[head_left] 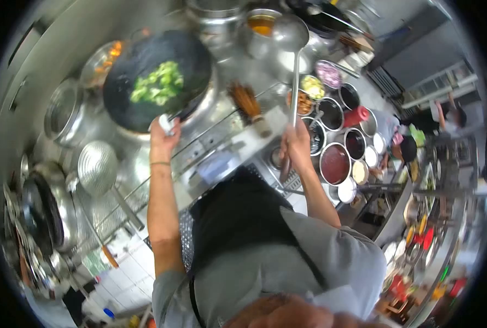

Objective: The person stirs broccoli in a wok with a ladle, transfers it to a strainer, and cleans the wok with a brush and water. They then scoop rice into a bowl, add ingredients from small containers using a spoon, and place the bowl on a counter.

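A black wok sits over the stove at the upper left, with chopped green vegetables in it. My left hand is closed round the wok's near edge or handle, a white cloth between; the fingers partly hide the grip. In my right hand, fingers wrapped, is the long handle of a metal ladle. The ladle's bowl points away from me, near a pot of amber liquid. Between my hands lies a bamboo wok brush.
Right of the ladle stand several containers of sauces and chopped ingredients. A perforated skimmer lies on the left, near a metal pot and a bowl with orange pieces. A person is at the far right.
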Motion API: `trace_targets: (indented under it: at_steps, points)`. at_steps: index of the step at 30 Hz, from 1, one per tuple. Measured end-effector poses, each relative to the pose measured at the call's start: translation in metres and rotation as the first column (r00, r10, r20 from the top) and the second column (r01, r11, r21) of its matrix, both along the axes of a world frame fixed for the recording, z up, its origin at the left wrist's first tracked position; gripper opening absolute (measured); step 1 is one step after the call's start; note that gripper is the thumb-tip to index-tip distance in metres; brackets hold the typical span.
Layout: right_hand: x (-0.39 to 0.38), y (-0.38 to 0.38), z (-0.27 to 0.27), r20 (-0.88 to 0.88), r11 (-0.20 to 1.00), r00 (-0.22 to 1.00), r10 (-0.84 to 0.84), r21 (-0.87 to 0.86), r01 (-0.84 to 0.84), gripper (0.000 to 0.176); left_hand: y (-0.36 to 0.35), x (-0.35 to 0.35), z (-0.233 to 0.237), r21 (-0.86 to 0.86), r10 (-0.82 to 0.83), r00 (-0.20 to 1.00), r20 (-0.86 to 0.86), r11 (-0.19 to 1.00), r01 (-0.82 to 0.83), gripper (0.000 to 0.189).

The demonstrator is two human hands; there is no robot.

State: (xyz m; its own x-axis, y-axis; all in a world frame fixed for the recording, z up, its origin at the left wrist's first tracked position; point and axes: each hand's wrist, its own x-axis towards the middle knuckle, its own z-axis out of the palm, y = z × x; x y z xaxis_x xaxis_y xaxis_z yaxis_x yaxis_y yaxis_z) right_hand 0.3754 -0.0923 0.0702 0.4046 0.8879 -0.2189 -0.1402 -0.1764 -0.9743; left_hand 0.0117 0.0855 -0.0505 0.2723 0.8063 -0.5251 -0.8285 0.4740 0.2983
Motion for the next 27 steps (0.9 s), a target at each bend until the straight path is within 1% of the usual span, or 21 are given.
trace_targets:
  at_steps: [1,2,3,5,7,9,11,12,15,16,17,18,19,20,21,23,24,25,26,27]
  points:
    - [0.012,0.003,0.001,0.106,0.999,0.994,-0.023,-0.022,0.025,0.046,0.0,-0.001,-0.004,0.017,0.005,1.0,-0.016,1.0,-0.005,0.022]
    - [0.025,0.008,0.002,0.22,0.998,0.974,-0.047,-0.018,0.052,0.044,0.001,-0.001,-0.003,-0.033,-0.008,1.0,-0.01,0.999,0.008,0.023]
    - [0.039,0.018,-0.003,0.291,0.989,0.951,-0.106,-0.068,0.132,0.034,0.001,-0.001,0.0,-0.081,-0.019,1.0,-0.009,0.997,0.018,0.024]
    - [0.075,0.039,-0.028,0.296,0.989,0.944,-0.143,0.005,0.149,0.022,-0.005,0.007,0.015,-0.086,-0.016,0.998,-0.062,0.996,0.011,0.025]
    - [0.084,0.052,-0.032,0.352,0.984,0.92,-0.172,0.023,0.175,0.018,-0.003,0.011,0.019,-0.115,-0.017,0.996,-0.087,0.993,0.007,0.027]
    - [0.102,0.068,-0.067,0.244,0.986,0.956,-0.16,-0.003,0.166,0.018,0.003,0.004,0.011,-0.166,-0.012,0.997,-0.082,0.986,-0.001,0.028]
    - [0.107,0.079,-0.079,0.16,0.986,0.973,-0.166,-0.001,0.168,0.018,0.01,-0.001,-0.002,-0.127,0.008,0.994,-0.112,0.992,-0.022,0.031]
    - [0.103,0.079,-0.074,0.13,0.983,0.975,-0.179,-0.028,0.184,0.018,0.007,0.001,0.0,-0.12,0.018,0.992,-0.124,0.992,-0.033,0.031]
    - [0.098,0.08,-0.06,0.038,0.984,0.984,-0.176,-0.031,0.177,0.017,0.006,0.0,0.003,-0.116,0.024,0.99,-0.139,0.992,-0.041,0.031]
    - [0.106,0.082,-0.065,-0.055,0.988,0.987,-0.149,-0.059,0.146,0.015,0.008,-0.001,-0.002,-0.111,0.02,0.991,-0.133,0.993,-0.035,0.03]
    - [0.112,0.083,-0.065,-0.145,0.986,0.976,-0.165,-0.05,0.159,0.014,0.009,-0.003,-0.007,-0.109,0.017,0.992,-0.127,0.994,-0.031,0.03]
    - [0.116,0.083,-0.064,-0.233,0.984,0.956,-0.176,-0.044,0.17,0.012,0.005,-0.003,-0.002,-0.072,-0.013,0.996,-0.091,0.997,0.007,0.027]
    - [0.12,0.084,-0.063,-0.32,0.983,0.93,-0.181,-0.038,0.178,0.011,0.003,-0.002,0.002,-0.095,0.0,0.995,-0.103,0.995,-0.01,0.027]
    - [0.122,0.083,-0.061,-0.309,0.985,0.937,-0.161,0.002,0.17,0.01,0.003,0.0,0.006,-0.115,0.017,0.993,-0.114,0.993,-0.03,0.028]
    - [0.126,0.08,-0.065,-0.403,0.984,0.903,-0.151,0.023,0.175,0.01,0.0,0.006,0.016,-0.139,0.037,0.992,-0.124,0.989,-0.054,0.028]
    - [0.109,0.061,-0.021,-0.308,0.978,0.929,-0.207,-0.032,0.208,0.011,-0.008,0.008,0.027,-0.142,-0.025,0.998,-0.058,0.99,0.016,0.032]
    - [0.11,0.052,-0.016,-0.326,0.987,0.934,-0.145,0.014,0.158,0.012,-0.012,0.007,0.031,-0.145,-0.041,0.999,-0.029,0.989,0.037,0.033]
    - [0.113,0.045,-0.012,-0.346,0.994,0.936,-0.07,0.058,0.096,0.012,-0.012,0.006,0.035,-0.184,-0.051,0.999,-0.006,0.982,0.049,0.039]
    - [0.106,0.037,0.004,-0.384,0.996,0.923,-0.03,0.065,0.06,0.013,-0.015,0.01,0.051,-0.166,-0.075,0.997,0.014,0.983,0.077,0.041]
    - [0.099,0.028,0.014,-0.424,0.998,0.905,0.01,0.067,0.021,0.013,-0.011,0.008,0.049,-0.173,-0.058,0.998,0.036,0.983,0.064,0.044]
